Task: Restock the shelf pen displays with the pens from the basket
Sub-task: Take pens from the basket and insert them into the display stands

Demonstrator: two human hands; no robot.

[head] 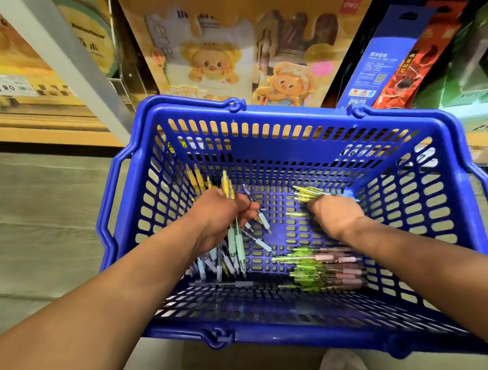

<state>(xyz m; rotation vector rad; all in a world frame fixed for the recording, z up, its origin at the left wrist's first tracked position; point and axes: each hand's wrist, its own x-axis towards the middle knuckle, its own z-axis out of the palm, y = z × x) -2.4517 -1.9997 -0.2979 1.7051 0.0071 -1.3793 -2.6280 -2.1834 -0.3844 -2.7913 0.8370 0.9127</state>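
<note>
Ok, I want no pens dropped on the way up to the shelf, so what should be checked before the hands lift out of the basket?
1. Left hand closed on its bundle of pens: ok, several held, yellow and pale green.
2. Bundle lined up: not ok, the pens splay at different angles.
3. Right hand holding the yellow-green pens: cannot tell, the fingers are hidden behind the hand.
4. Blue basket steady on the floor: ok, it sits flat.
5. Stock left behind: ok, green-and-pink pens lie together at the basket's right.
6. Free slot in the shelf display: cannot tell, too blurred.
</note>
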